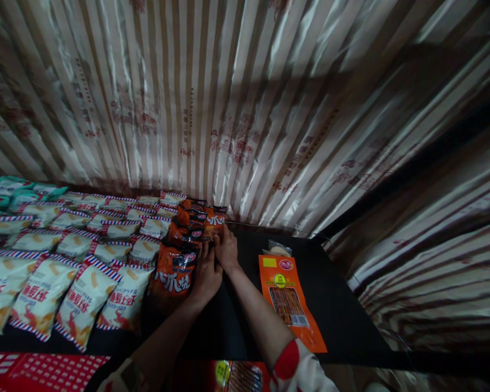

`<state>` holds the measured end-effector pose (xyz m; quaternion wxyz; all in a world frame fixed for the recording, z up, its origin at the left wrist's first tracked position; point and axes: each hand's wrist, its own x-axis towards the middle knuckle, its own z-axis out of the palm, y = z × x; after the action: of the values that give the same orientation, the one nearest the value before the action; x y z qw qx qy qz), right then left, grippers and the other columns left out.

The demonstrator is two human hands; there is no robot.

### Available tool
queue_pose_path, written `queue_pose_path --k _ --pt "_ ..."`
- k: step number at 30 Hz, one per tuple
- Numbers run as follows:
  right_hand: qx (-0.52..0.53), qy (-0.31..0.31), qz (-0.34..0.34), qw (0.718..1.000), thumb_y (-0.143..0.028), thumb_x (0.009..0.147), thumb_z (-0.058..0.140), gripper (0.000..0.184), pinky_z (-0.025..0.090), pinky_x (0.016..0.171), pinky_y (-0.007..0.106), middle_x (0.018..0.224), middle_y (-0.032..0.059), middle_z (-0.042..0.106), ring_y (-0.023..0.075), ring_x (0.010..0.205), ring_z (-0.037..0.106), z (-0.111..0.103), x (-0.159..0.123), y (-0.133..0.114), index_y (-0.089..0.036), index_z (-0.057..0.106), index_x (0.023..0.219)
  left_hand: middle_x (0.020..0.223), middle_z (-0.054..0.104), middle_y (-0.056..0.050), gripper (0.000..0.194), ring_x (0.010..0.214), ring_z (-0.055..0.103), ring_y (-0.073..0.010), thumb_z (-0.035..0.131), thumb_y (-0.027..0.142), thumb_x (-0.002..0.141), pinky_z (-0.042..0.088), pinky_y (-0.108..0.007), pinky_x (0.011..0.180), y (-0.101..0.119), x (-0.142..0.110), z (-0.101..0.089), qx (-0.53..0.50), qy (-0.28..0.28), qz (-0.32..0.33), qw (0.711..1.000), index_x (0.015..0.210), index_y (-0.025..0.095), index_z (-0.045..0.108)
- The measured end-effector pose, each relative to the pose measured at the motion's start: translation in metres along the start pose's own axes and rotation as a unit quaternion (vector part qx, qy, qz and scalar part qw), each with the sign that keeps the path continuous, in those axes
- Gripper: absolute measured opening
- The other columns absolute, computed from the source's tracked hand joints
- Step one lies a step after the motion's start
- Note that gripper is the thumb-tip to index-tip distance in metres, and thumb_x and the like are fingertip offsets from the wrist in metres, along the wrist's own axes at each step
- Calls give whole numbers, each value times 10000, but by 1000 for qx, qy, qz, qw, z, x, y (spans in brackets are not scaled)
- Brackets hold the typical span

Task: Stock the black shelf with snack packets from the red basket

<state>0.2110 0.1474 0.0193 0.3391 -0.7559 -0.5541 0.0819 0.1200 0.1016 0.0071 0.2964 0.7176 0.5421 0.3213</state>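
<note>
A column of dark orange snack bags (182, 239) lies on a black table (343, 305), running from near me to the back curtain. My left hand (206, 272) lies flat with fingers stretched along the right edge of a near orange bag (173, 270). My right hand (226, 249) reaches farther back, its fingers touching the far orange bag (213, 220) near the curtain; whether they grip it is unclear. My forearms cross the table's front, the right one in a red and white sleeve.
Rows of white snack bags with red and blue striped edges (81, 256) fill the table's left. Teal bags (8, 188) lie far left. A flat orange packet (289, 299) and a small clear bag (278, 249) lie to the right. A striped curtain (237, 109) hangs behind.
</note>
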Motion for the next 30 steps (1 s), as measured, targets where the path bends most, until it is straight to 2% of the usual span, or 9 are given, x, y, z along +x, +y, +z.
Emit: queue_pose_path --k 5,10,15,22,27,30 --pt "-7 -9 -7 1000 -210 815 437 491 351 941 361 1181 136 564 231 1103 491 1 0 1 -114 410 1296 1422 298 -158 531 1343 175 -273 436 117 746 191 -436 1112 -2 1 2 23 -13 3 1000 1272 44 426" --pt "6 20 -24 999 -215 814 432 503 346 968 359 1241 135 532 222 1147 467 5 -3 6 -93 393 1301 1430 280 -160 544 1347 160 -269 431 110 747 192 -428 1113 -5 1 4 31 -4 22 999 1285 34 405" --pt "15 22 -34 999 -220 809 432 497 348 979 367 1238 126 536 216 1144 474 11 -3 10 -106 402 1293 1421 304 -154 535 1346 161 -267 422 104 746 198 -437 1110 -7 0 6 30 2 28 999 1278 45 416" --pt "14 75 -32 997 -253 816 405 507 328 1002 417 1276 178 484 244 1209 395 14 -11 14 -38 411 1275 1420 314 -141 558 1351 143 -256 397 47 717 204 -426 1112 -7 -3 4 34 20 58 998 1275 48 424" --pt "18 86 -34 996 -243 820 389 438 336 1001 416 1243 163 511 243 1203 400 8 -22 14 -64 495 1205 1348 435 -131 522 1332 228 -244 376 52 729 256 -425 1094 -5 -8 8 23 48 75 996 1243 76 464" --pt "29 94 -36 995 -219 827 365 393 353 991 406 1209 144 541 227 1177 430 -2 -32 12 -97 536 1160 1326 455 -145 503 1297 313 -243 379 64 738 302 -419 1072 -1 -15 10 17 46 86 995 1233 82 467"
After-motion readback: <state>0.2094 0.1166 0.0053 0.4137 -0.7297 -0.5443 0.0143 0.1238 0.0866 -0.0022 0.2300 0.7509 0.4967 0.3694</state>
